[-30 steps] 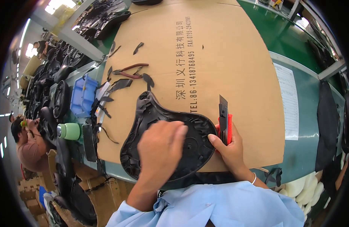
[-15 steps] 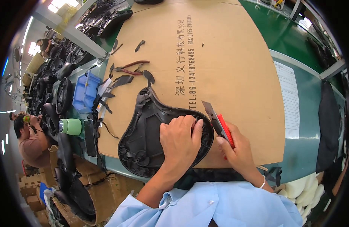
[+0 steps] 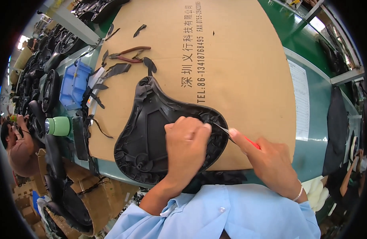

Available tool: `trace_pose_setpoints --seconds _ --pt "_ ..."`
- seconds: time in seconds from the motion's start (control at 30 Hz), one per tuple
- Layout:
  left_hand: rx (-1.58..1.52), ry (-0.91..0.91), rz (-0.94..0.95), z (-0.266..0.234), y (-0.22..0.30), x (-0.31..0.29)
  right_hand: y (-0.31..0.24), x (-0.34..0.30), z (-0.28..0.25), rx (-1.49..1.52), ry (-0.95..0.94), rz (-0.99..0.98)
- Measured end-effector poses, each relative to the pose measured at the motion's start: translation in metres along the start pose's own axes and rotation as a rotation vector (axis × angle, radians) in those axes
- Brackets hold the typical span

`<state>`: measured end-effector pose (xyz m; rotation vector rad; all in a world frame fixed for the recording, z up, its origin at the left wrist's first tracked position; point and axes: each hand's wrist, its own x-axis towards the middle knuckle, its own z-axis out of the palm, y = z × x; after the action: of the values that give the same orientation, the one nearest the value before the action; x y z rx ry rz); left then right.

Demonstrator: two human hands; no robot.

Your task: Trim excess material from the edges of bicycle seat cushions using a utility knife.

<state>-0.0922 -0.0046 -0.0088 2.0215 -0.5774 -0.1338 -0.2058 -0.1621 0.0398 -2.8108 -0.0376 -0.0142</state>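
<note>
A black bicycle saddle (image 3: 151, 119) lies underside up on a cardboard sheet, its narrow nose away from me and its wide end close by. My left hand (image 3: 186, 145) rests over the right part of its underside, fingers curled closed near the rim; what they pinch is hidden beneath the hand. In my right hand (image 3: 269, 161) is a red-handled utility knife (image 3: 253, 144), gripped with the thumb along it. Its blade touches or nearly touches the saddle's right rim, close to my left thumb.
Beyond the saddle lie red-handled pliers (image 3: 129, 55) and black offcuts (image 3: 116, 70) on the cardboard sheet (image 3: 251, 79). A blue bin (image 3: 75, 84), a green-lidded container (image 3: 58, 126) and a dark phone (image 3: 80, 137) stand left. A paper sheet (image 3: 298, 103) lies right. Another person (image 3: 24, 147) works far left.
My right hand has brought the knife from upright beside the saddle to a lower tilt, blade at the rim. My left hand stays on the saddle. The view has shifted slightly.
</note>
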Motion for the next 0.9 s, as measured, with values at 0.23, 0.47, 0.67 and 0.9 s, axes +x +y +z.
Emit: trace_pose_setpoints --seconds 0.23,0.47,0.67,0.9 --pt "-0.203 -0.141 -0.052 -0.010 -0.003 -0.003 0.008 0.014 -0.015 0.050 -0.014 -0.106" --pt "-0.556 -0.003 -0.306 -0.012 -0.002 -0.006 -0.007 0.000 -0.013 -0.129 -0.177 -0.023" --pt "-1.238 0.263 -0.284 -0.014 -0.004 -0.003 -0.045 -0.032 0.000 -0.163 -0.146 0.212" --pt "-0.674 -0.287 -0.131 -0.050 0.018 0.031 -0.013 0.022 0.004 -0.118 0.031 0.217"
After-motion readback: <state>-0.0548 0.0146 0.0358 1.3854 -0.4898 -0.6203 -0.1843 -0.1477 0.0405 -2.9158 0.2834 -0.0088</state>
